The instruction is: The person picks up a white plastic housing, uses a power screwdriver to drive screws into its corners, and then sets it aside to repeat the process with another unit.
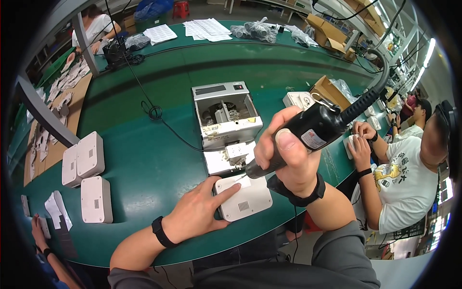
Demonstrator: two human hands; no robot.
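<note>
A white square plastic case [255,202] with rounded corners and a slotted vent lies on the green table in front of me. My left hand [195,209] holds it by its left side, with the index finger stretched over its top near a small bright white patch. In my right hand [293,156] is a black corded electric screwdriver [320,126], tilted down to the left. Its thin bit reaches the case's far edge close to my left index finger; I cannot make out a screw there. Just beyond stands a silver screw feeder [226,113] with loose screws inside.
Several similar white cases [96,200] stand on the left. A white case [298,100] and an open cardboard box [329,94] are at the far right. Co-workers' hands [361,149] work at right and at far left [39,231]. A black cable [175,132] crosses the table.
</note>
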